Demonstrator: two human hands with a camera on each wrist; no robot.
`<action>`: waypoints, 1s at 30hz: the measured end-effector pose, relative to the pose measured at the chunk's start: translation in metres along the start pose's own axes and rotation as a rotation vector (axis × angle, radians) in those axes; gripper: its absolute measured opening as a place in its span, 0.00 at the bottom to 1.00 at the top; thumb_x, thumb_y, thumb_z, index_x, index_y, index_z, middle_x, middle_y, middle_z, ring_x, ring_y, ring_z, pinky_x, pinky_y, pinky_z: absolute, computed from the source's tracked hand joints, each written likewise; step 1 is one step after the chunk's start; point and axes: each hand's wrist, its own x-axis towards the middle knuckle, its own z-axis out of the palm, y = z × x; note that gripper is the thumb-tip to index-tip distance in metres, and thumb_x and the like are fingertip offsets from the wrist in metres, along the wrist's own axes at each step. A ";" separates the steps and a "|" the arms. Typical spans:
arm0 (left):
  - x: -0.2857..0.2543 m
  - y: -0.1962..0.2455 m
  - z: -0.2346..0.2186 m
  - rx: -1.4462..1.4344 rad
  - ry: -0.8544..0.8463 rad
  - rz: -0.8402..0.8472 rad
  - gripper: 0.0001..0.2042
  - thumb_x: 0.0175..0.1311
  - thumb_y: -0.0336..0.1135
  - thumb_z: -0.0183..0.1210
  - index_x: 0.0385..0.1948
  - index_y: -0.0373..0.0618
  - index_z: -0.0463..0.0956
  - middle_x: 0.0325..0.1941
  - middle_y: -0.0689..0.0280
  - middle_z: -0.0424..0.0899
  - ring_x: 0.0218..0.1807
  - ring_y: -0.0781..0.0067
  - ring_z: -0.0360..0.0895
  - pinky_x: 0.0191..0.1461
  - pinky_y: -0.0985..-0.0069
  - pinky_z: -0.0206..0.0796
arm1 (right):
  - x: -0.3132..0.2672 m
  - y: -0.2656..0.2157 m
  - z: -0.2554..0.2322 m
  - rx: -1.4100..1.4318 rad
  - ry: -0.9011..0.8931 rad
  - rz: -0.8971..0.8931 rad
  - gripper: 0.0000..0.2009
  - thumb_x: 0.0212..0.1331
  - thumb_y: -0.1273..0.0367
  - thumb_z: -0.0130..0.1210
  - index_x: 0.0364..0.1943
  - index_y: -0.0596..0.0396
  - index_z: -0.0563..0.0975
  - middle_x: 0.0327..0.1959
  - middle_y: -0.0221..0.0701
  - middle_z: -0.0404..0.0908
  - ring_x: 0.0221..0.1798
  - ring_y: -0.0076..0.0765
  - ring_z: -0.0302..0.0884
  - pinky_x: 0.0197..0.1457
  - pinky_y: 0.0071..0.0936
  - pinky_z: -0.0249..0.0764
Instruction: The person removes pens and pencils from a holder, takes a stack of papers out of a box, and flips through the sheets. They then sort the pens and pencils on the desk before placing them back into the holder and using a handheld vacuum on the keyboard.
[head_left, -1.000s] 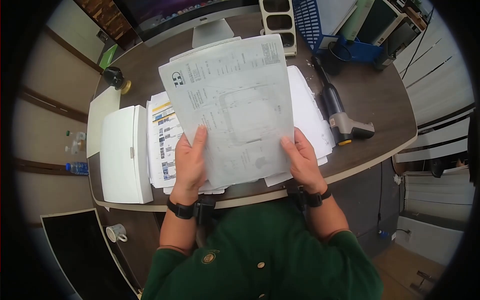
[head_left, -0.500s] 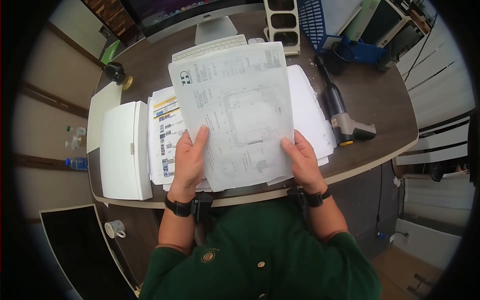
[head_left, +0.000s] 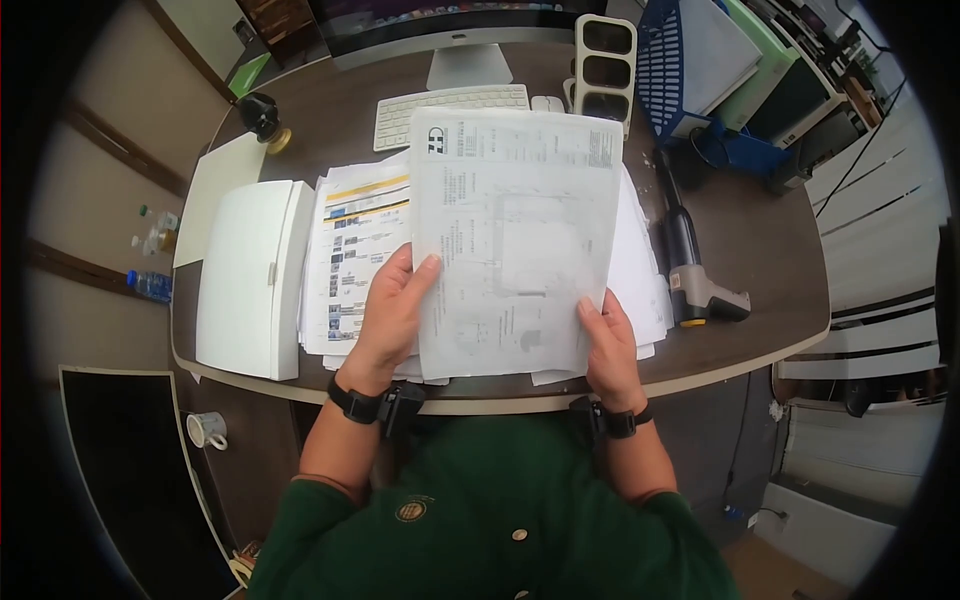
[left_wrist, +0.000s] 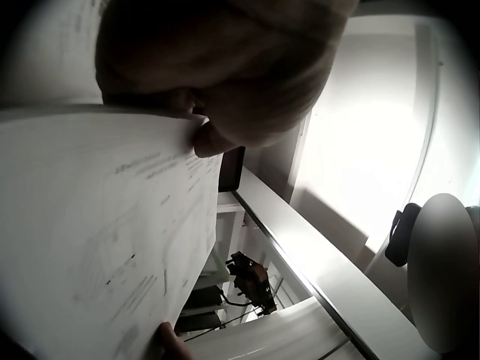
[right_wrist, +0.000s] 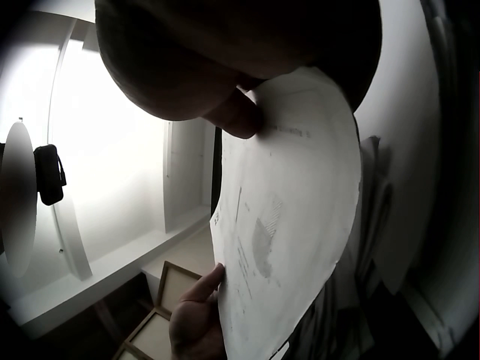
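Note:
A printed paper sheet [head_left: 540, 250], with a faint drawing and lettering, is held up by both hands above the desk's front part. My left hand [head_left: 392, 308] grips its left edge, thumb on the printed face. On the lower right edge, my right hand [head_left: 612, 352] pinches it the same way. In the left wrist view the paper [left_wrist: 97, 232] spreads out below the left hand [left_wrist: 225, 67]. The right wrist view has the sheet [right_wrist: 285, 217] bowed under the right hand's thumb. Behind it, partly hidden, lie stacks of papers [head_left: 350, 260] on the desk.
A white box [head_left: 250, 280] stands at the left. A black-and-grey handheld vacuum [head_left: 688, 255] lies at the right. Farther back are a keyboard [head_left: 440, 105], a monitor stand [head_left: 470, 68], a cream holder with openings [head_left: 605, 70] and a blue basket [head_left: 672, 75] of folders. The desk's front edge [head_left: 480, 406] runs below the hands.
The head view has swung left, so the desk appears shifted right. Both hands keep their hold on the sheet, which now stands straighter and uncovers more of the keyboard and left stack.

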 end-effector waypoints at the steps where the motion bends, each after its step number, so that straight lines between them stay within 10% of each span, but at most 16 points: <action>1: 0.000 -0.001 -0.001 0.002 -0.018 0.003 0.19 0.80 0.32 0.50 0.66 0.33 0.69 0.61 0.59 0.81 0.59 0.73 0.79 0.64 0.74 0.71 | -0.001 0.000 0.001 -0.002 0.005 0.000 0.19 0.78 0.70 0.45 0.68 0.65 0.68 0.62 0.35 0.78 0.62 0.27 0.75 0.67 0.28 0.70; 13: 0.025 0.044 -0.013 0.483 -0.396 -0.083 0.17 0.79 0.39 0.51 0.58 0.35 0.76 0.49 0.66 0.85 0.48 0.83 0.79 0.55 0.79 0.71 | 0.003 -0.001 -0.010 -0.106 -0.007 -0.115 0.25 0.73 0.69 0.54 0.70 0.65 0.64 0.67 0.38 0.74 0.66 0.36 0.73 0.70 0.33 0.70; 30: 0.016 0.042 -0.029 0.492 -0.279 -0.207 0.16 0.80 0.39 0.51 0.58 0.37 0.77 0.48 0.68 0.84 0.48 0.83 0.78 0.56 0.80 0.71 | 0.007 0.008 -0.004 -0.043 0.135 -0.176 0.23 0.75 0.72 0.51 0.70 0.66 0.65 0.68 0.37 0.72 0.69 0.34 0.70 0.73 0.33 0.65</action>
